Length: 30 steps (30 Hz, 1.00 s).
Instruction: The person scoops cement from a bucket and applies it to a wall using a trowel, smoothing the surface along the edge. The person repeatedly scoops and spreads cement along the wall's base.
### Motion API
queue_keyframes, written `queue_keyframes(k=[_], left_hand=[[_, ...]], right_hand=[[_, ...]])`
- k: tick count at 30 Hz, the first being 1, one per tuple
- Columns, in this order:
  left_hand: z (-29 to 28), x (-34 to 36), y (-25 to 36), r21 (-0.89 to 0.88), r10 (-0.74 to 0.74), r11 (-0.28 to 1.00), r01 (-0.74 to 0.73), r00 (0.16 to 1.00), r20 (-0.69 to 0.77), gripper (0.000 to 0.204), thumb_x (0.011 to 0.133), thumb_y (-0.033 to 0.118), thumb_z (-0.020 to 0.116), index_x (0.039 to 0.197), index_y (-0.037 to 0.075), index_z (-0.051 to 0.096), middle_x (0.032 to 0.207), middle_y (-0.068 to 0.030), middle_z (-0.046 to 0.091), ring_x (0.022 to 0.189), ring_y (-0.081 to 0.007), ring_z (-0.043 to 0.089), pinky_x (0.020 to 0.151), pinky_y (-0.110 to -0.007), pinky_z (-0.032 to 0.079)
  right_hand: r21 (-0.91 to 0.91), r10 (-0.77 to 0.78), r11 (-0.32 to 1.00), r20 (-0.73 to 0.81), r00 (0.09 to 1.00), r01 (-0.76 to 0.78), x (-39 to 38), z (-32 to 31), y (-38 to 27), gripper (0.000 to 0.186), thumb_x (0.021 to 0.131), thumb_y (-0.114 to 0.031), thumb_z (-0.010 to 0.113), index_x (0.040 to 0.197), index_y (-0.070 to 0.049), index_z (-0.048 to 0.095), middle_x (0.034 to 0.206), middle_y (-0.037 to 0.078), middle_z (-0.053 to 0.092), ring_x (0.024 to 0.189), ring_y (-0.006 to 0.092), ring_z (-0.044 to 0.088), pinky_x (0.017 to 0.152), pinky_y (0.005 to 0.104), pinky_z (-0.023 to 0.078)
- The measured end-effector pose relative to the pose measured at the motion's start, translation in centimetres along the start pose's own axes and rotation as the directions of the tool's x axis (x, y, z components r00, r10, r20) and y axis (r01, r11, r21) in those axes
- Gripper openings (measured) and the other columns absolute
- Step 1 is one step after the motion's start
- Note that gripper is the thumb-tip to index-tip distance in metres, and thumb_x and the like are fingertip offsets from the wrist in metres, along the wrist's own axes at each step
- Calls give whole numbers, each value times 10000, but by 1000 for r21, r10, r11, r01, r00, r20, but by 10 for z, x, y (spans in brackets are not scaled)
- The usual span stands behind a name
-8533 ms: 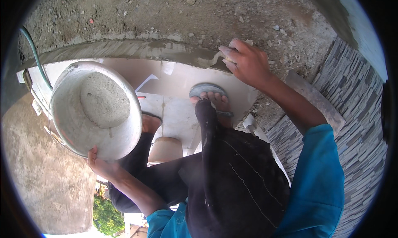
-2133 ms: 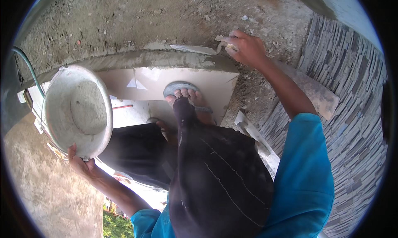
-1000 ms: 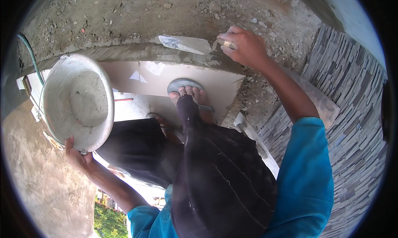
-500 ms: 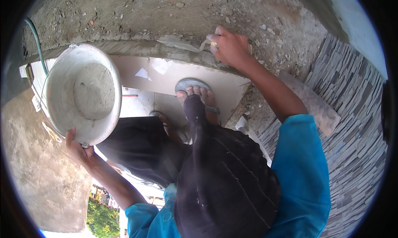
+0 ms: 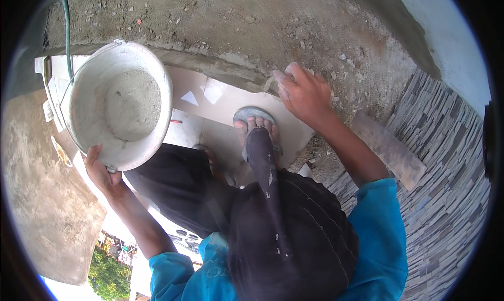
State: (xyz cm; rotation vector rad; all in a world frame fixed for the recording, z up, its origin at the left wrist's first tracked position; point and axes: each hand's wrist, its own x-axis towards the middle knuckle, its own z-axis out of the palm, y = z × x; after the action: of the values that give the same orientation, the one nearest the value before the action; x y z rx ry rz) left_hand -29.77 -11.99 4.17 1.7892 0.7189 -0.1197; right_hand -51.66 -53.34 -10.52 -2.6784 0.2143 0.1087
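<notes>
My left hand (image 5: 105, 172) grips the lower rim of a pale, mortar-smeared bucket (image 5: 89, 112), tilted toward me with dry grey residue in its base. My right hand (image 5: 302, 91) is closed on a trowel (image 5: 270, 85) at the strip of wet grey mortar (image 5: 220, 62); most of the trowel is hidden behind my fingers and knuckles. Beneath the mortar lies a beige board (image 5: 189, 80) with white patches, where my sandalled foot (image 5: 257, 123) rests.
Rough, gritty concrete (image 5: 241, 15) spans the top. Stacked-stone cladding (image 5: 430, 196) curves along the right, beside a dusty flat slab (image 5: 383, 149). A green hose (image 5: 67, 28) runs down at the left, near a plastered surface (image 5: 47, 206). Greenery (image 5: 107, 272) shows below.
My right hand has moved down and right, carrying the trowel, whose long blade no longer shows. The bucket and left hand appear higher and further right as the view shifts.
</notes>
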Motion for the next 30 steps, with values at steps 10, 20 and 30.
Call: queue_keyframes(k=[10, 20, 30], left_hand=[[25, -35, 3, -189, 82, 980, -68, 994, 68, 665, 790, -93, 465, 1450, -19, 429, 1198, -201, 610, 1027, -310, 652, 856, -436, 592], [52, -104, -13, -219, 148, 968, -120, 982, 114, 733, 751, -103, 486, 1481, -53, 454, 1346, -189, 592, 1219, -255, 600, 1068, -370, 461], [67, -121, -43, 13, 497, 859, -511, 841, 216, 789, 774, -120, 571, 1530, 44, 415, 1630, -149, 355, 1562, -356, 211, 1266, -428, 167]], right_hand=[[198, 252, 943, 100, 962, -268, -12, -35, 10, 349, 820, -174, 783, 1160, -104, 744, 1043, 76, 678, 926, 298, 689, 812, 399, 542], [309, -85, 948, 30, 996, 71, 51, -96, -98, 362, 879, -169, 741, 1225, -68, 701, 1062, 64, 657, 982, 279, 679, 804, 409, 549], [96, -229, 971, 133, 964, 217, 57, -32, -138, 338, 899, -180, 700, 1225, -87, 697, 1065, 110, 623, 948, 317, 689, 776, 434, 557]])
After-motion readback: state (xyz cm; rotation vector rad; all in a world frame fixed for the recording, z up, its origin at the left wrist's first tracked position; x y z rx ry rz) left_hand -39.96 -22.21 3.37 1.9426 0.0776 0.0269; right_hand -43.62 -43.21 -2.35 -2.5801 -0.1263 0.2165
